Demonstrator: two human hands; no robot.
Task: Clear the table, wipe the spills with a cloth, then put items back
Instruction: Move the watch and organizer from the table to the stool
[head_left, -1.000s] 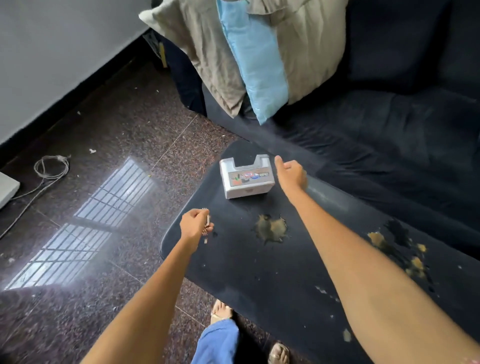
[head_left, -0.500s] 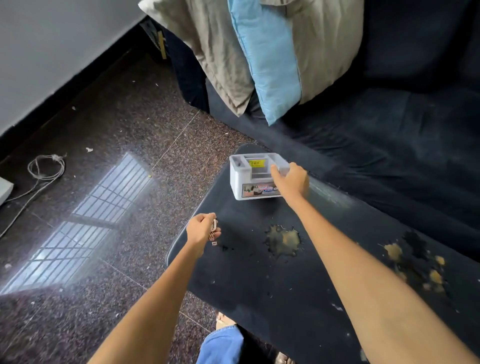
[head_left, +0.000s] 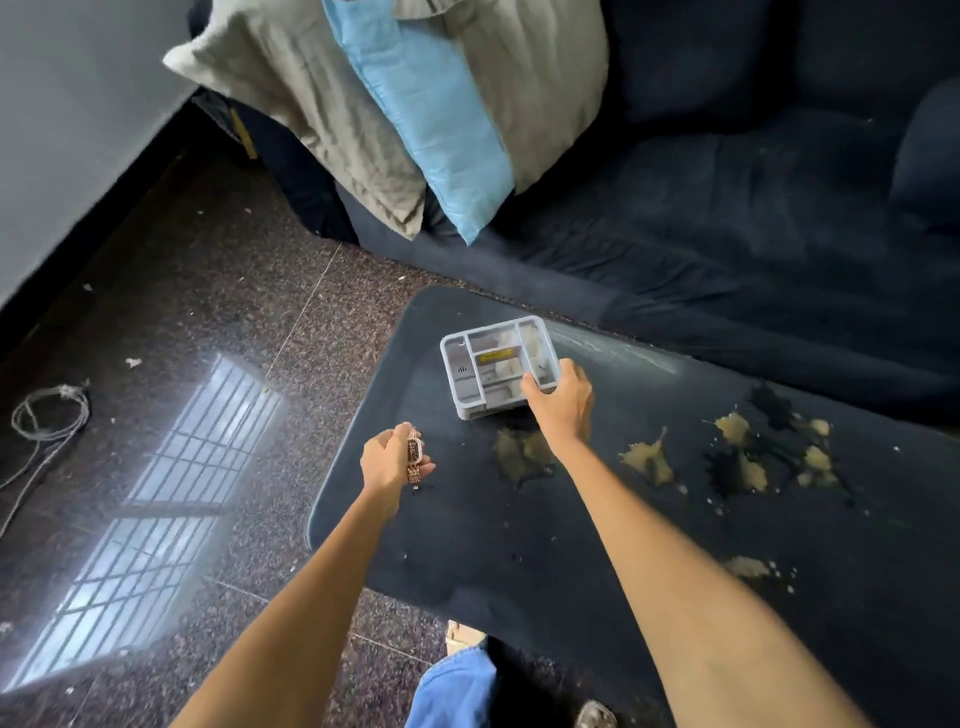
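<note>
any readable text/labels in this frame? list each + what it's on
None legible.
Yellow label inside the grey organiser box: print too blurred to read.
Watch in the left hand: dial too small to read.

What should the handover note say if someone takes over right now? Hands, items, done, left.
Left hand: grips a rose-gold watch, held over the table's left end.
Right hand: grips the right end of the grey organizer box, which is tipped so its compartments face the camera; whether it is clear of the table cannot be told.
Done: nothing else stands on the visible tabletop.
Left: set both items aside, possibly on the sofa. Wipe the spills: tan and dark blotches from the centre to the right end. No cloth in view. Then put the items back.
</note>
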